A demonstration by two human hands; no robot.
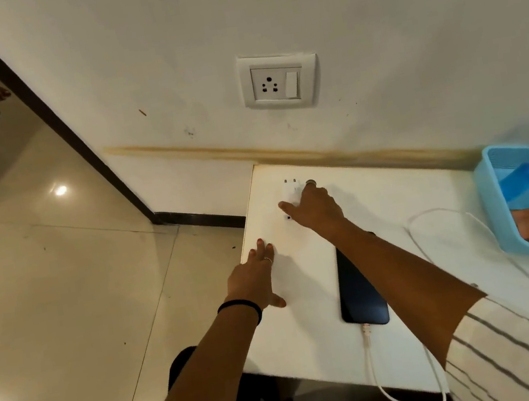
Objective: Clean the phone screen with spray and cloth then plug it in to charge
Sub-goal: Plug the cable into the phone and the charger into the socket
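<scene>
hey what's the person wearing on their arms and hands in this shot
Both arms are bare to above the elbow, where loose white sleeves with thin grey stripes begin. The left hand has a thin silver ring on one finger and a black band at the wrist. The right hand wears a chunkier ring.

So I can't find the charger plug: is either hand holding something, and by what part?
The right hand grips the white charger adapter by its body, prongs pointing at the wall. The left hand rests flat on the table, holding nothing.
</scene>
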